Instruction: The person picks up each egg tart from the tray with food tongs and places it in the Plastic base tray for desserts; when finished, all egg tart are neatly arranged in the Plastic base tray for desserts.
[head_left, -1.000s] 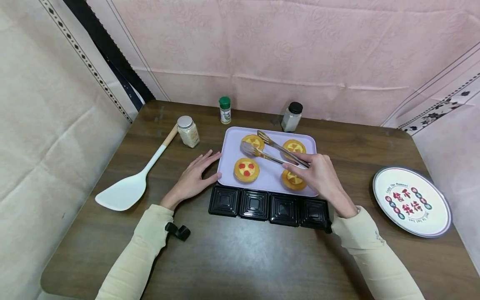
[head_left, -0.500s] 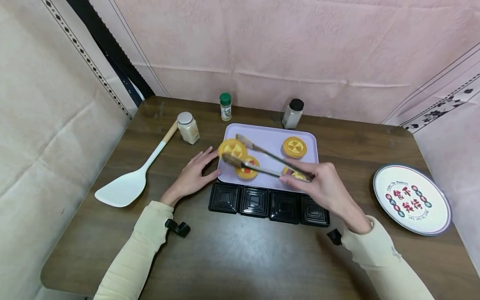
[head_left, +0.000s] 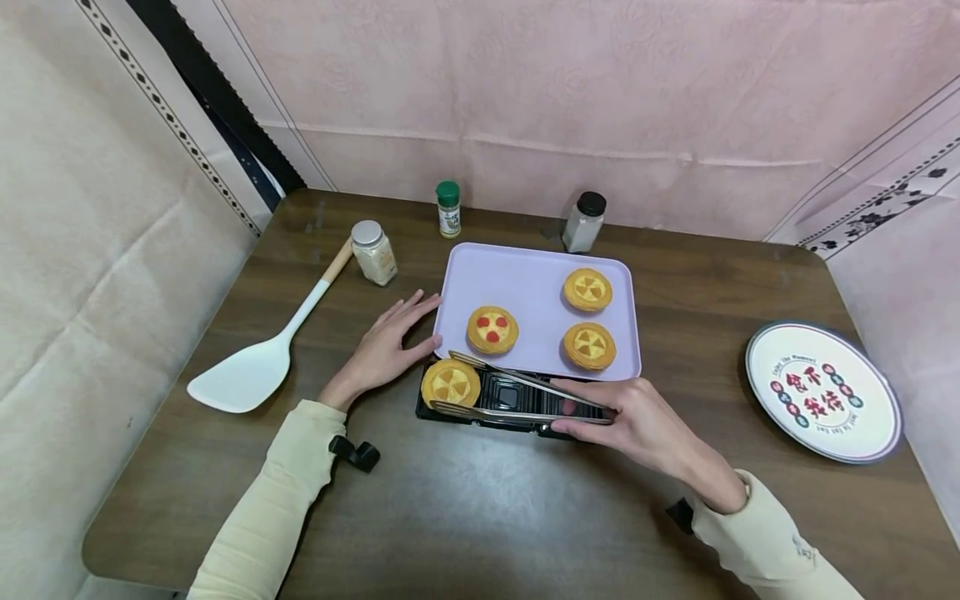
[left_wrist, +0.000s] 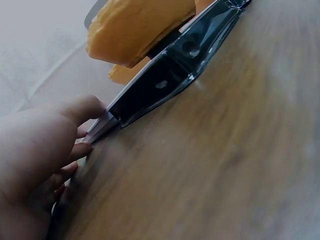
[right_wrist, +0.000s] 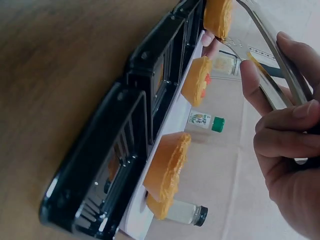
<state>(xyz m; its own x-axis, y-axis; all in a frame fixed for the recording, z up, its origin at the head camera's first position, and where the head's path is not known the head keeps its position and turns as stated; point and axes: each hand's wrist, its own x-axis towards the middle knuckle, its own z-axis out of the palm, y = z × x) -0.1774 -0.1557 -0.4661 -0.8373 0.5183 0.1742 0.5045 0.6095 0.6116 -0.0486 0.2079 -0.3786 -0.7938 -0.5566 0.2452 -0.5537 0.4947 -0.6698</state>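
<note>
Risk first: the tart [head_left: 450, 383] sits pinched between the tips of the tongs [head_left: 517, 396], over the leftmost cell of the black compartment tray [head_left: 525, 392]; I can't tell whether it already rests in the cell. If your grip eases early or the tongs twist, it may tip onto the cell's rim, or crumble under too hard a squeeze.

Working left to right:

- White spatula [head_left: 251, 371], smooth broad blade and pale wooden handle, lies well left of your left hand [head_left: 382, 350].
- Your left hand lies flat, fingers straight, holding nothing; the fingertips touch the left edge of the lilac tray [head_left: 525, 279]. Push there and the tray slides, taking the black tray along. A squat jar [head_left: 373, 252] with a silver lid stands beyond the fingertips.
- The held tart is round, orange-yellow, with a ridged crust and yellow wedge pattern.
- The black tray is thin glossy plastic with stepped square cells, light enough to shift if the tongs knock it.
- On the matte, round-cornered lilac tray beyond your right fingers: one tart with red dots [head_left: 492, 328] and two yellow-topped tarts [head_left: 588, 317]. Beyond it stand a green-capped bottle [head_left: 448, 208] and a black-capped one [head_left: 585, 222].
- Your right hand [head_left: 637, 421] has fingers and thumb curled round the tong arms, which are polished metal, long and narrow.
- A round printed plate [head_left: 821, 392] lies well right of that hand, on the dark wood-grain table [head_left: 487, 517].
</note>
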